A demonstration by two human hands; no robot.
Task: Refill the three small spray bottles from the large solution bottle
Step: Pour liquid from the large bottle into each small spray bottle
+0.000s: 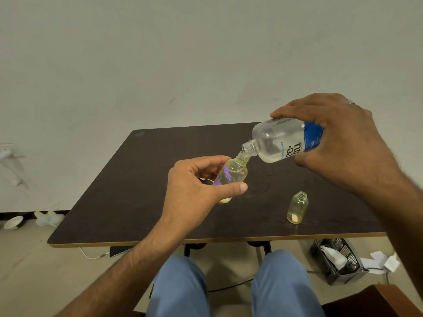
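Note:
My right hand [338,143] grips the large clear solution bottle [279,143] with a blue label, tipped down to the left with its cap off. Its open mouth touches the open neck of a small yellowish bottle [233,173] with a purple print. My left hand [194,191] holds that small bottle tilted above the dark table [137,191], thumb in front and fingers behind. A second small yellowish bottle [297,208] stands uncapped on the table to the right. A third small bottle is not visible.
The table's near edge runs just in front of my knees. A black crate [338,261] with papers sits on the floor at the right. A white cable [91,256] and a dark flat device lie under the table's left side. A pale wall stands behind.

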